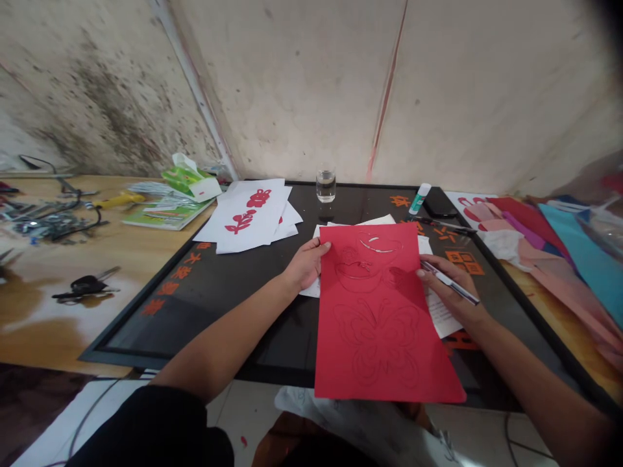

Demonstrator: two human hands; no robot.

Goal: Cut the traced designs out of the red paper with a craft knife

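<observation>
A red sheet of paper is held up in front of me, tilted over the near edge of the black board. A butterfly outline is drawn on its lower half, and curved shapes with thin cut slits show near the top. My left hand pinches the sheet's upper left edge, thumb in front. On the right edge, my right hand grips the sheet and also holds a slim silver-and-dark pen-like tool. Its tip is hidden, so I cannot tell whether it is a pen or a craft knife.
White sheets with red paper cutouts lie at the back left. A glass of water, a glue stick and a black phone stand or lie farther back. Coloured papers pile up right; keys lie left.
</observation>
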